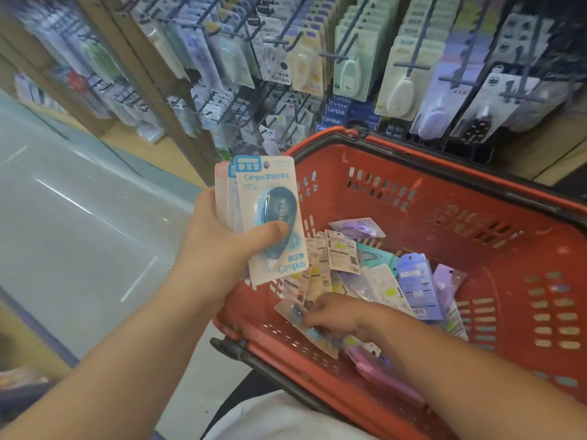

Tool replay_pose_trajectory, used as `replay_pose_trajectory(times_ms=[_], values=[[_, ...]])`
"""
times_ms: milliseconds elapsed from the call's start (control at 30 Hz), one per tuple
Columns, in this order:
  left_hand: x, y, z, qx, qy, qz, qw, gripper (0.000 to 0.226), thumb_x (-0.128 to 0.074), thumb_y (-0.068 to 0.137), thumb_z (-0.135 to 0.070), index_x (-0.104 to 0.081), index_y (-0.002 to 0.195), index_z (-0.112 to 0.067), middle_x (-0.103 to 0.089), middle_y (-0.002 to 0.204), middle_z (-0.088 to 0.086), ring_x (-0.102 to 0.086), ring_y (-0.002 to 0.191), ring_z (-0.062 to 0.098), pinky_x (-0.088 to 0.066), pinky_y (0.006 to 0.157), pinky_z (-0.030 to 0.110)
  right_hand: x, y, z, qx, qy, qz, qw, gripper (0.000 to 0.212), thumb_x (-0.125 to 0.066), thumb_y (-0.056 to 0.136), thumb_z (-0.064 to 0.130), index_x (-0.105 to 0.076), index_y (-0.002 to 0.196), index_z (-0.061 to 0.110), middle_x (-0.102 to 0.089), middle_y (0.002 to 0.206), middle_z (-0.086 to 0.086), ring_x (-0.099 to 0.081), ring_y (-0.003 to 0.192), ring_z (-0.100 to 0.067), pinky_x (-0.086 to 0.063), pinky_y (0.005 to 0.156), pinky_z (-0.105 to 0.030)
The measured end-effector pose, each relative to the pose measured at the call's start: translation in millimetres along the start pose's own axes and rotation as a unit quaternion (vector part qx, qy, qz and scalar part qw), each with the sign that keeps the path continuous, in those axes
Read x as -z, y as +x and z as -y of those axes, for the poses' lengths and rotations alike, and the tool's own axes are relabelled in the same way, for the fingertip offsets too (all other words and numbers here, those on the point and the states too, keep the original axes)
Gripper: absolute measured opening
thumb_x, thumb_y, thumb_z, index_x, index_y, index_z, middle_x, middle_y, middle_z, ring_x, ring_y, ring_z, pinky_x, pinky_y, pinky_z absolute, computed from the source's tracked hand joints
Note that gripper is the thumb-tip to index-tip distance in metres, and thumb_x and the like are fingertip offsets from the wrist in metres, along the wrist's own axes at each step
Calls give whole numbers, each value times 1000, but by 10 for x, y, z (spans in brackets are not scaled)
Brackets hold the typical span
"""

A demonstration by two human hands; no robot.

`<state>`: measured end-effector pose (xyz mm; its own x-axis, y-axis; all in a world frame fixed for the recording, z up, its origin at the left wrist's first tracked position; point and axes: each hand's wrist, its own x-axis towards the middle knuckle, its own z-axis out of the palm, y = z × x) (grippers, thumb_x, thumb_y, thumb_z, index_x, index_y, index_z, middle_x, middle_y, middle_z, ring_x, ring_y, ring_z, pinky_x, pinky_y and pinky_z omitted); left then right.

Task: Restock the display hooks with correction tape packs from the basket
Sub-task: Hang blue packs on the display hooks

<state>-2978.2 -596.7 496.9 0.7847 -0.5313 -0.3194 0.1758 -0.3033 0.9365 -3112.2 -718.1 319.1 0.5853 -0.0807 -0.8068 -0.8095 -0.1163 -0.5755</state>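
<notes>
We note the left hand raised over the near-left corner of the red perforated plastic basket. It grasps a fanned stack of white carded correction tape packs, with the thumb pressed across the dark blue oval tape body on the front card and the fingers wrapped behind. The front card reads "Campus" near its top and bottom. At least two more cards show behind its left edge.

The right hand is down inside the basket, close to the near wall. Its fingers are curled onto a clear-fronted pack with a blue tape body inside. The view is blurred here: the pack appears pinched, but we cannot tell whether it is lifted off the pile.

A heap of loose packs lies on the basket floor in lilac, teal, white and pink. Several lie back side up and show printed labels. The basket has a black rim.

Black wire display hooks stand on the rack beyond the basket's far rim. Most carry hanging rows of carded packs, with cream and pale green ones at centre and lilac and dark ones to the right. The grey tiled floor lies to the left.
</notes>
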Motion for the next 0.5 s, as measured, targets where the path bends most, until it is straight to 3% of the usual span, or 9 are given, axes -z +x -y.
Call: replay_pose_trajectory(times_ms=[67,167,267,333,433,500], values=[[-19,-2,-4,-3,3,5,1000,79,-89,60,-21,-54,131,-19,-77,116,4,-79,97,29,-64,69,63,93,-101,64,23,29,-27,999,34,-81,76,41,-58,80,17,-58,77,-2,-51,61,-15,-39,60,-30],[-49,-15,-6,-2,-2,13,1000,74,-88,61,-20,-56,127,-18,-78,113,4,-80,95,29,-66,66,57,342,-311,179,96,139,-96,981,33,-84,80,23,-65,107,19,-73,98,0,-67,85,-16,-51,67,-29],[-85,-28,-19,-3,-5,14,1000,74,-88,60,-21,-57,127,-18,-79,112,4,-80,95,29,-66,68,57,626,-566,271,188,245,-138,941,19,-76,90,8,-71,107,14,-80,93,6,-74,86,-14,-58,73,-27],[-115,-36,-41,-11,-13,12,1000,73,-87,60,-20,-58,128,-18,-79,113,4,-80,96,29,-66,71,57,802,-752,348,238,269,-183,915,13,-70,95,11,-70,107,17,-79,94,8,-75,86,-12,-58,79,-35],[-175,-59,-120,-24,-45,10,999,71,-85,61,-18,-58,128,-20,-79,111,4,-80,93,28,-66,65,50,999,-1032,543,300,296,-211,882,22,-68,98,18,-63,118,24,-76,114,-2,-73,105,-24,-57,94,-48],[-211,-67,-199,-38,-61,6,997,69,-84,63,-17,-58,127,-21,-80,111,4,-80,94,30,-66,66,52,1059,-1200,682,333,302,-217,867,28,-69,96,16,-60,121,24,-74,117,-4,-73,106,-25,-59,91,-47]])
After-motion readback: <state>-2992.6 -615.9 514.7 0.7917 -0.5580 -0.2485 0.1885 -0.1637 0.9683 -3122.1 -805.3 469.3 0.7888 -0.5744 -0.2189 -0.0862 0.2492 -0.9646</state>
